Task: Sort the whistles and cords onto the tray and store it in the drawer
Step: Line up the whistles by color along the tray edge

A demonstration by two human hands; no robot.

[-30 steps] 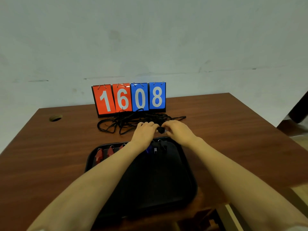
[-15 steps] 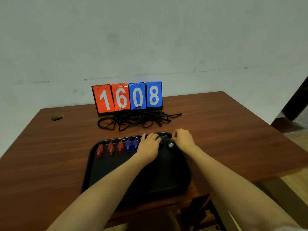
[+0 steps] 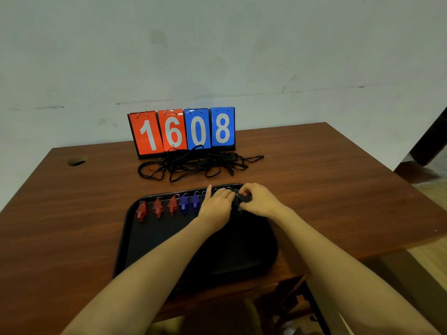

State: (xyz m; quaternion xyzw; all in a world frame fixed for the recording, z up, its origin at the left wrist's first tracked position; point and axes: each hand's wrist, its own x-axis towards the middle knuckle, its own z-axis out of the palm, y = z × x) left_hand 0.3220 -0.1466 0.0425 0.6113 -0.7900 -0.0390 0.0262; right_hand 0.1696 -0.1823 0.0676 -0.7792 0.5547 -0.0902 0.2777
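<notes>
Light: dim, soft, even; greenish cast.
Shadows: faint, on tray (image 3: 150,240) nearer than the grip.
Sharpness: soft; detail at the grip murky.
Edges: wide-angle bowing.

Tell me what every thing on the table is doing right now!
Red whistles: lined up in the tray.
Blue whistles: next in that row.
Black whistle: pinched by right hand.
Left hand: resting on the row, grip hidden.
Cords: tangled on the table, outside the tray.
Scoreboard: standing, showing 1608.

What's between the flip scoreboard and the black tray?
Head view: a tangled pile of black cords, close against the red-and-blue flip scoreboard, apart from the black plastic tray.
</notes>
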